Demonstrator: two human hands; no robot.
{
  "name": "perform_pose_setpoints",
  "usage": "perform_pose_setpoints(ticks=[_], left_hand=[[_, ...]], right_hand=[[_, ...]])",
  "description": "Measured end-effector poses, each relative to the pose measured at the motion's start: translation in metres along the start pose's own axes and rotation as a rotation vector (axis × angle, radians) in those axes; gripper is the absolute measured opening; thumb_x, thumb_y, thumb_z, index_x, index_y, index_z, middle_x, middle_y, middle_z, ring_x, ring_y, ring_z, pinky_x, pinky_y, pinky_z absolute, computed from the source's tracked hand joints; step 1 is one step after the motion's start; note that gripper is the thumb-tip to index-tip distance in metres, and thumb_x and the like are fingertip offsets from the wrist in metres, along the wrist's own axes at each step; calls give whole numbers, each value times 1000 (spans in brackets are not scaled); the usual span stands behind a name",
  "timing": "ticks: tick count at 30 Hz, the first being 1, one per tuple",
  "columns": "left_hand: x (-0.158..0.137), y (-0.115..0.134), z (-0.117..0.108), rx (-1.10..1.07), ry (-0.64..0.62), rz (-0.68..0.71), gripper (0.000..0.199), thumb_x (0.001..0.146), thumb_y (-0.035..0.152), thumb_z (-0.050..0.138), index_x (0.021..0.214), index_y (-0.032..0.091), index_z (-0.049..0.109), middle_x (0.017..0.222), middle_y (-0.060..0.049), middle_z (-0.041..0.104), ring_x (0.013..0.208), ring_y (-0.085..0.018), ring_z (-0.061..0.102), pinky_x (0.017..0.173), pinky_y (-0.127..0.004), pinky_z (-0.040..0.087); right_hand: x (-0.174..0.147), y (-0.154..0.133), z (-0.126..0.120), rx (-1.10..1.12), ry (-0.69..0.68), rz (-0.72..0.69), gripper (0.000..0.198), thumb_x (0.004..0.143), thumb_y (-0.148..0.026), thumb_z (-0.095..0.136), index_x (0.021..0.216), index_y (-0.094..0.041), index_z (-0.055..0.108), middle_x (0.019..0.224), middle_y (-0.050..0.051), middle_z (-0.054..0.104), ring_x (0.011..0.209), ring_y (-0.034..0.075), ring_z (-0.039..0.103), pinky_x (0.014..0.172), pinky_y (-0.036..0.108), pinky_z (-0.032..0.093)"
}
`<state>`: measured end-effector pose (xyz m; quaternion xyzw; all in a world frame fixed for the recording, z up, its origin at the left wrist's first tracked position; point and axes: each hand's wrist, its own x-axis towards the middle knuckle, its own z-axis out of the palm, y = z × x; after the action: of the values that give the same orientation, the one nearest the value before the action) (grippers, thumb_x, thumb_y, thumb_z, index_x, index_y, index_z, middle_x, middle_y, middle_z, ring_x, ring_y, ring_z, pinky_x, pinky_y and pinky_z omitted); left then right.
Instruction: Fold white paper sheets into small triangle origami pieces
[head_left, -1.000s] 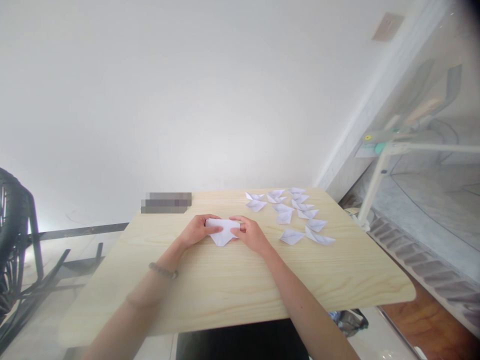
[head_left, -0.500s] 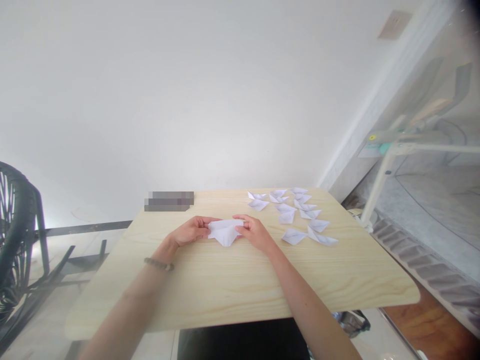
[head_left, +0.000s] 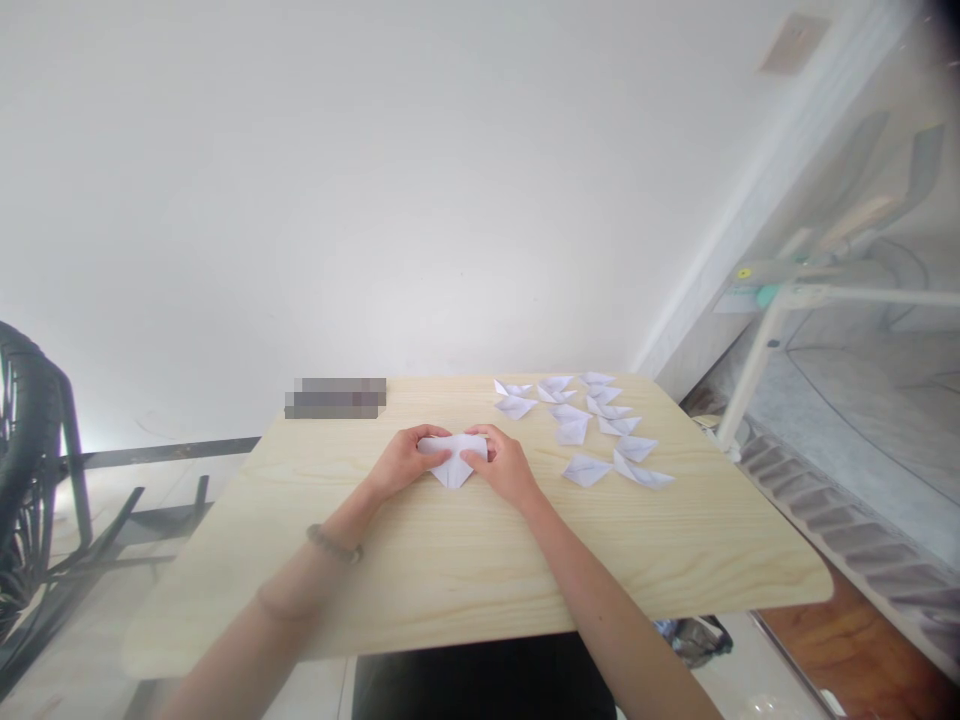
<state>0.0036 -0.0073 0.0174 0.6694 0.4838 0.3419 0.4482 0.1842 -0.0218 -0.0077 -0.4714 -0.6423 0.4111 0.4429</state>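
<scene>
A white folded sheet of paper (head_left: 452,462), creased to a downward point, is lying near the middle of the pale wooden bench (head_left: 465,560), towards its far half. The left hand (head_left: 405,462) is pinching the paper's left edge, its grip pressed together on the fold with the thumb on top. The right hand (head_left: 504,465) is pinching the right edge in the same way, thumb lying over the paper's upper surface. The two hands are sitting just beside each other, with the paper between them. A dark beaded bracelet (head_left: 334,544) is circling the left wrist. To the right, a scatter of small white folded paper shapes (head_left: 592,425) is resting on the bench, apart from the hands. A black wire chair (head_left: 30,470) is standing at the far left.
</scene>
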Motion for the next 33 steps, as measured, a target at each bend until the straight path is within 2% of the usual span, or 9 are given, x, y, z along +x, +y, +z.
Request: perform_pose_setpoints(ticks=[7, 13, 16, 21, 23, 27, 30, 33], left_hand=[[2, 0, -11, -153, -133, -78, 51, 62, 36, 62, 106, 11, 55, 73, -4, 61, 65, -14, 54, 60, -25, 42], [-1, 0, -26, -308, -316, -64, 53, 66, 28, 59, 115, 11, 50, 84, -6, 63, 75, -15, 55, 70, -27, 40], [-3, 2, -28, -381, -361, -63, 54, 65, 23, 59, 116, 13, 49, 91, -8, 62, 79, -15, 55, 71, -27, 40], [-2, 3, -17, -328, -275, -76, 55, 67, 29, 59, 118, 14, 45, 85, -6, 62, 74, -15, 55, 67, -27, 41], [0, 2, -10, -274, -194, -50, 53, 64, 33, 62, 111, 13, 50, 87, -6, 61, 78, -17, 55, 69, -28, 42], [3, 0, -2, -148, -89, -47, 48, 57, 38, 66, 98, 13, 57, 82, -5, 61, 72, -17, 55, 65, -28, 43], [4, 2, -4, -145, -105, -76, 50, 56, 37, 68, 98, 13, 58, 79, -5, 62, 70, -17, 55, 63, -27, 43], [5, 5, -9, -171, -143, -114, 52, 55, 35, 69, 100, 12, 57, 80, -5, 62, 71, -17, 56, 63, -28, 43]], right_hand=[[2, -1, -5, 77, -50, 46, 38, 69, -29, 56, 105, -20, 49, 71, 1, 62, 63, 15, 59, 60, 27, 48], [4, -3, -9, 179, -82, 56, 40, 70, -28, 56, 107, -18, 47, 70, 1, 62, 66, 15, 60, 61, 28, 49], [4, -3, -10, 193, -89, 54, 38, 70, -29, 56, 105, -18, 48, 70, 2, 62, 66, 15, 60, 60, 28, 49], [3, -1, -6, 146, -47, 68, 33, 69, -31, 57, 99, -18, 51, 70, 2, 62, 63, 15, 60, 58, 28, 50], [3, 1, -4, 127, -26, 71, 31, 69, -31, 56, 97, -18, 51, 71, 2, 63, 63, 15, 60, 57, 28, 50], [2, 3, -1, 103, -22, 68, 30, 69, -27, 55, 97, -18, 51, 73, 3, 64, 63, 16, 61, 58, 28, 50], [3, 1, -4, 159, -90, 76, 31, 70, -23, 52, 101, -17, 51, 77, 4, 64, 68, 16, 61, 60, 29, 51], [3, -2, -9, 237, -214, 86, 35, 71, -19, 49, 106, -17, 49, 81, 4, 63, 75, 16, 61, 65, 30, 50]])
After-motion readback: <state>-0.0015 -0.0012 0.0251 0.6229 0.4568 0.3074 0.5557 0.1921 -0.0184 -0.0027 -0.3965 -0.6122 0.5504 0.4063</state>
